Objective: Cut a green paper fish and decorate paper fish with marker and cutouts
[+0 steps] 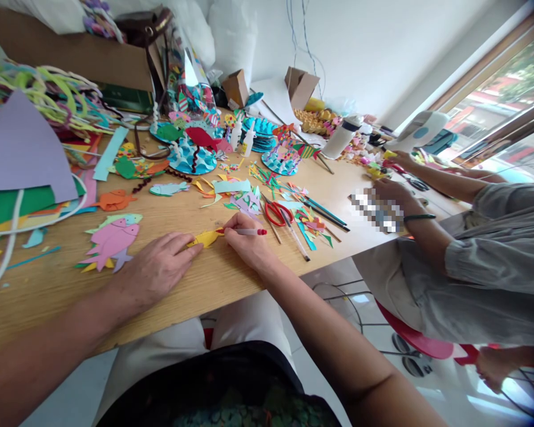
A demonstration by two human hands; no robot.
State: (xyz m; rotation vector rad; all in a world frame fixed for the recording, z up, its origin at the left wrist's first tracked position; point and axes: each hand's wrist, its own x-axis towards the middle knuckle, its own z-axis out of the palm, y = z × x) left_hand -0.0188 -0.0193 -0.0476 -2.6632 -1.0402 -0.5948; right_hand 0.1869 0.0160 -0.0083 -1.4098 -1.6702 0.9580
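A small yellow paper piece (207, 238) lies on the wooden table near its front edge. My left hand (158, 267) rests flat beside it, fingertips pressing its left end. In my right hand (248, 244) is a pen with a red end (261, 232), its tip by the right end of the yellow piece, where some red shows. Pink paper fish (115, 234) lie stacked left of my left hand. Red-handled scissors (279, 212) and paper scraps (247, 201) lie beyond my right hand.
At the right, another person's hands (394, 193) work over the table. Blue decorated discs (191, 155) and glue bottles (248, 141) stand further back. Colored paper sheets (22, 148) and a cardboard box (71, 53) occupy the left. A white bottle (342, 136) stands at the back right.
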